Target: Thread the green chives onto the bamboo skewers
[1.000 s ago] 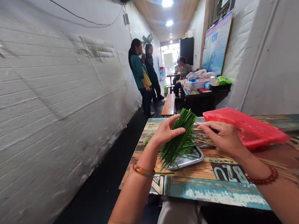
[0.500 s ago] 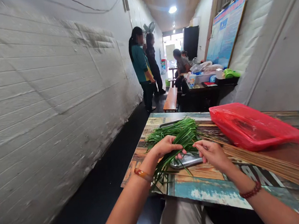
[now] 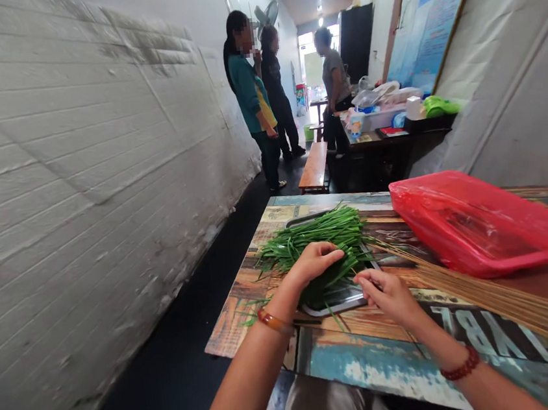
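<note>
Long green garlic chives (image 3: 323, 231) lie in a heap on a metal tray (image 3: 350, 303), their leaves spilling past its left edge. My left hand (image 3: 318, 262) is closed over a bunch at the near side of the heap, thumb towards the right; its other fingers are mostly hidden. Just to the right, my right hand (image 3: 386, 292) pinches a thin wooden skewer, whose short visible tip points at the chive stems by my left hand. How far the tip reaches into them I cannot make out.
Bamboo skewers (image 3: 498, 292) lie in a long bundle at the right of the table (image 3: 368, 358). Behind them is a red plastic bag (image 3: 481, 222). A bench (image 3: 314, 167), a cluttered second table (image 3: 384, 131) and several people stand farther back; a white wall (image 3: 105, 183) runs along the left.
My left hand has lowered the bunch of chives onto the heap, and its leaves no longer hang over the tray's near edge. The view has tipped down. A person at the back has stood up.
</note>
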A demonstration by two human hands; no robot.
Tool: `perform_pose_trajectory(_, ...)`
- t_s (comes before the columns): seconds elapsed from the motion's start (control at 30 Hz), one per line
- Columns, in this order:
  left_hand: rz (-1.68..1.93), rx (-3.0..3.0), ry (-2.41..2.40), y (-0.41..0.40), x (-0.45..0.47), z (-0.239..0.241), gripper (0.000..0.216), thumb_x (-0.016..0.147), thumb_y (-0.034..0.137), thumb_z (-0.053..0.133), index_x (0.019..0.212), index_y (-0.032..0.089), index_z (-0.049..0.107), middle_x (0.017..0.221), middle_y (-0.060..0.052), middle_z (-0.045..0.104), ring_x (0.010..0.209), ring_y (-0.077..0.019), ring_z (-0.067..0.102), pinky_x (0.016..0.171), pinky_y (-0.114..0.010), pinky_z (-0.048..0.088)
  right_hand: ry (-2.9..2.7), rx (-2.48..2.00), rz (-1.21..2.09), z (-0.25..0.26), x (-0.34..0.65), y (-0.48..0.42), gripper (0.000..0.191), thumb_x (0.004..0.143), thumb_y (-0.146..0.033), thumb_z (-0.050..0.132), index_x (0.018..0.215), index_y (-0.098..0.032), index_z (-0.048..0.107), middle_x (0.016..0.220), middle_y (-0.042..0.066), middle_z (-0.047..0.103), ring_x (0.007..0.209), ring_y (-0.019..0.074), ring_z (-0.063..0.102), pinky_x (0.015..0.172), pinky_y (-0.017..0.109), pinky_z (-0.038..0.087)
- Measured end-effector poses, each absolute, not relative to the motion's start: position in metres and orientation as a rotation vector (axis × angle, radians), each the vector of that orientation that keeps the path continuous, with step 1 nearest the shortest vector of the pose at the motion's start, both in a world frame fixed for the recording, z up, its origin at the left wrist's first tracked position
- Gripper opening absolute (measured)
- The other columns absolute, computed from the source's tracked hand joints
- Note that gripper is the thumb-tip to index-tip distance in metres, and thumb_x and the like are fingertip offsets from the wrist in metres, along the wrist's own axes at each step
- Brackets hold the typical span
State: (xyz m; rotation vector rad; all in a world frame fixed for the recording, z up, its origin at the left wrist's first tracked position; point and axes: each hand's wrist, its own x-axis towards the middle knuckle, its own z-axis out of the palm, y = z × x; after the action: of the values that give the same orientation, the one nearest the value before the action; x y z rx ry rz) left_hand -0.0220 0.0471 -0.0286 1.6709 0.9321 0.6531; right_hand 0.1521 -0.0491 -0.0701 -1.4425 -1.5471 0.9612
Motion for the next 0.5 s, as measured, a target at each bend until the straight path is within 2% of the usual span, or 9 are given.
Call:
perform_pose_trajectory(0.13,0.635,1.553,0.936,0.047,-0.01,-0.031,0.038,0.068,0.046,0.065,0.057,0.013,0.051,0.049,0.006,0.042,0.045,-0.0049,0.034,0.045,-0.019,0.024,-1.577,-1.415,0.989,-0.063,0.161,-0.039,0.029,0.085,-0.038,0.045,0.08,-0.015,0.063,0.058,-0.001,0.057,0.048,0.0119,0.056,0.048,0.023,0.042)
perform_pose_trajectory(0.3,0.649,1.522,0.973,0.046,-0.001,-0.033,0.038,0.069,0.044,0.065,0.056,0.013,0.047,0.05,0.006,0.038,0.046,-0.0043,0.03,0.045,-0.019,0.021,-1.536,-1.394,1.085,-0.066,0.166,-0.024,0.026,0.085,-0.034,0.045,0.075,-0.016,0.062,0.055,-0.003,0.056,0.042,0.0098,0.052,0.043,0.021,0.039)
perform_pose_trajectory(0.5,0.578,1.542,1.003,0.045,0.001,-0.035,0.04,0.07,0.045,0.064,0.055,0.014,0.045,0.05,0.007,0.034,0.047,-0.0043,0.026,0.045,-0.019,0.019,-1.614,-1.397,1.031,-0.073,0.17,-0.027,0.027,0.086,-0.031,0.046,0.067,-0.017,0.058,0.053,-0.002,0.057,0.046,0.0108,0.055,0.046,0.021,0.04)
